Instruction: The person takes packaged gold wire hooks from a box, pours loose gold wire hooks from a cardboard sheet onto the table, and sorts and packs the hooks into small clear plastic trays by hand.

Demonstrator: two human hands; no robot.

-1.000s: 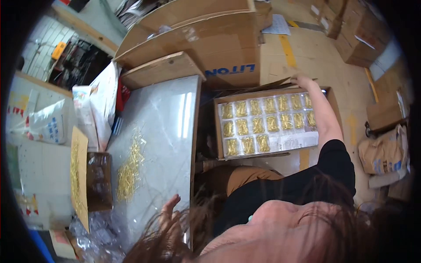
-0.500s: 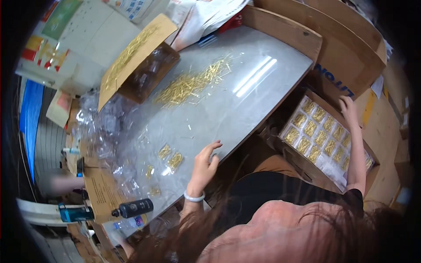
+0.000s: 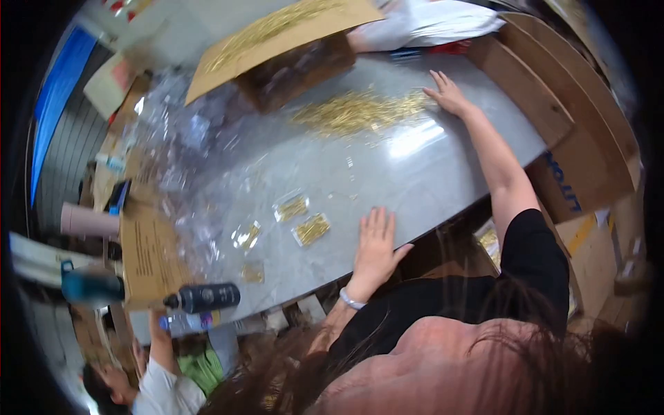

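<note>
The right hand [image 3: 451, 97] is the nearer one to the heap of gold-coloured sticks [image 3: 353, 114] on the far part of the grey table [image 3: 401, 183], its fingertips at the heap's right end and the long axis running leftward from them, though whether they touch it I cannot tell. Its fingers are loosely spread with nothing visible in them, while the left hand [image 3: 375, 249] rests flat and empty by the near edge, beside a filled packet [image 3: 311, 229]. The heap looks shiny, thin-pieced and tangled, densest in the middle and thinning into strays.
</note>
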